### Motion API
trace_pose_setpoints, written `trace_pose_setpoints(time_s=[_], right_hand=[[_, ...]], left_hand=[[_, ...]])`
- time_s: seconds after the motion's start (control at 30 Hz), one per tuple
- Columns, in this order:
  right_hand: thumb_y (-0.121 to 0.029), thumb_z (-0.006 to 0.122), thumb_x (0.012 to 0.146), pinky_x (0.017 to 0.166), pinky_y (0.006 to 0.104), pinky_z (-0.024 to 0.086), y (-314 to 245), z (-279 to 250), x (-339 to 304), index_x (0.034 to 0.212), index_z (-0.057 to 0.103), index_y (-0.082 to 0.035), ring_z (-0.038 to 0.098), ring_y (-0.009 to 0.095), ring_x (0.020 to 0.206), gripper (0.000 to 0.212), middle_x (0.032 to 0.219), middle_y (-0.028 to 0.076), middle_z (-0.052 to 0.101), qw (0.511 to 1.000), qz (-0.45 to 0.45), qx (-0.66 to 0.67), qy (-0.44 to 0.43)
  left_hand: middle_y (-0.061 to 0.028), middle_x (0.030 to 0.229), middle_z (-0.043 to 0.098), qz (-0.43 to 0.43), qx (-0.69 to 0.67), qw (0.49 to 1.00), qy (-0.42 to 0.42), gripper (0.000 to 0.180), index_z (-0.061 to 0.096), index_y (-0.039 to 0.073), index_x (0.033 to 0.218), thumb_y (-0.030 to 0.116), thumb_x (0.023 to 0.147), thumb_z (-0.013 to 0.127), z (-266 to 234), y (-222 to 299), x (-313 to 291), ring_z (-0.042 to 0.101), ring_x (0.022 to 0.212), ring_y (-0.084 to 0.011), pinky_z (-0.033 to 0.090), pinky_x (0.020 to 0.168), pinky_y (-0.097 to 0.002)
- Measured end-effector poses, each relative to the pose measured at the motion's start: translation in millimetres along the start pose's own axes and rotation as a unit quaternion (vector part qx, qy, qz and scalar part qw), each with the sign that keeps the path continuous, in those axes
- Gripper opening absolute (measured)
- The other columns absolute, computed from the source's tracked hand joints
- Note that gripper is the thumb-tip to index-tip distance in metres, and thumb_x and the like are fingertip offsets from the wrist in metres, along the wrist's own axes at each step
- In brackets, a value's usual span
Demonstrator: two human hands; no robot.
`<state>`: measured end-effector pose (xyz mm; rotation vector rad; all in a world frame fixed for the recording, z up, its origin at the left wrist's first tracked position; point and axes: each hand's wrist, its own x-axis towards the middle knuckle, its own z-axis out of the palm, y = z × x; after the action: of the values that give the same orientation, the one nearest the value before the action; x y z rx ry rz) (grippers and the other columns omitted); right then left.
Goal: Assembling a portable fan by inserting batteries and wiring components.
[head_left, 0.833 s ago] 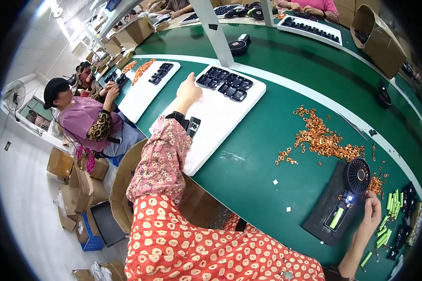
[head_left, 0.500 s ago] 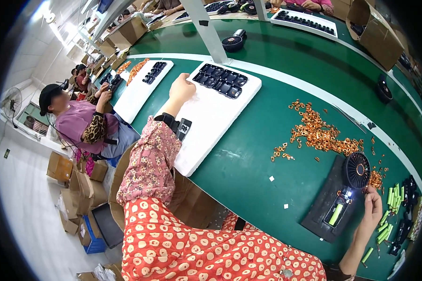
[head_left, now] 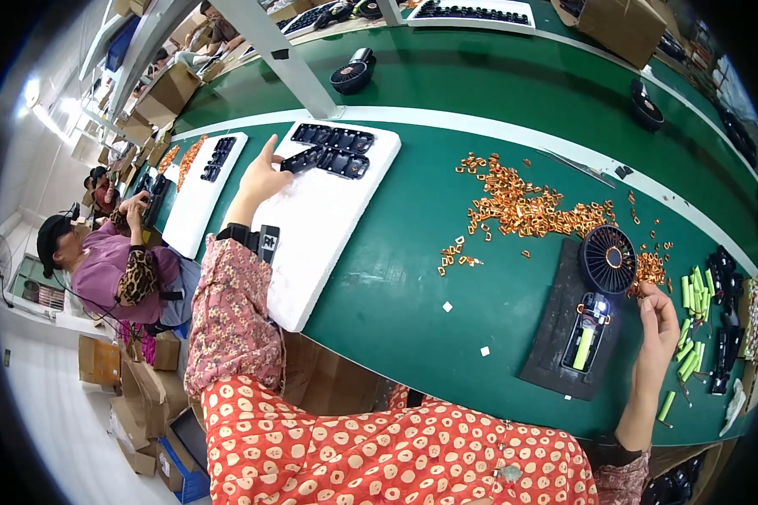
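Observation:
On a white foam board [head_left: 328, 220] at the left, my left hand [head_left: 263, 178] is closed on a black plastic shell [head_left: 303, 160], set askew beside rows of similar shells [head_left: 345, 151]. One finger of that hand points up. At the right, my right hand [head_left: 659, 318] has its fingertips pinched at the edge of a pile of small copper-coloured rings [head_left: 651, 268]; anything between them is too small to make out. Beside it a black handheld fan [head_left: 608, 259] lies on a dark mat [head_left: 550, 341]. Its opened handle shows a green battery [head_left: 583, 347] and a lit white light.
A larger heap of copper-coloured rings [head_left: 522, 206] lies further back, near tweezers [head_left: 577, 167]. Green batteries [head_left: 691, 358] and black parts [head_left: 724, 337] are at far right. A co-worker [head_left: 122, 265] sits at left. More fans [head_left: 354, 74] stand on the green belt beyond the white rail.
The view has swung, shifting the scene leftward. My left hand now grips a shell turned out of its row; before, it rested beside the rows. My right hand stays by the rings near the fan.

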<state>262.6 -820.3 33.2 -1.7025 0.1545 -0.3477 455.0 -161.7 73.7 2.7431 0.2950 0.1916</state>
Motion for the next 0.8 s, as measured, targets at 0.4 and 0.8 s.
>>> trace_pose_setpoints(time_s=[0.4,0.8], right_hand=[[-0.011,0.061,0.1,0.091,0.0253,0.048,-35,-1,8,0.118,0.063,0.001,0.062,0.011,0.104,0.022,0.124,0.007,0.065,0.996,-0.043,0.056,0.062],[-0.015,0.068,0.097,0.069,0.0246,0.054,-96,46,7,0.142,0.048,0.0,0.067,0.013,0.09,0.052,0.126,0.01,0.058,0.935,-0.059,0.247,-0.247]], left_hand=[[-0.0107,0.111,0.068,0.066,-0.003,0.997,0.033,0.075,0.05,0.007,0.147,0.017,0.08,0.082,-37,-26,-33,0.063,0.1,-0.0164,0.051,0.083,-0.0291],[-0.006,0.107,0.069,0.366,-0.325,0.866,-0.104,0.095,0.042,0.005,0.152,0.011,0.069,0.089,38,338,-232,0.059,0.088,-0.008,0.046,0.077,-0.0223]])
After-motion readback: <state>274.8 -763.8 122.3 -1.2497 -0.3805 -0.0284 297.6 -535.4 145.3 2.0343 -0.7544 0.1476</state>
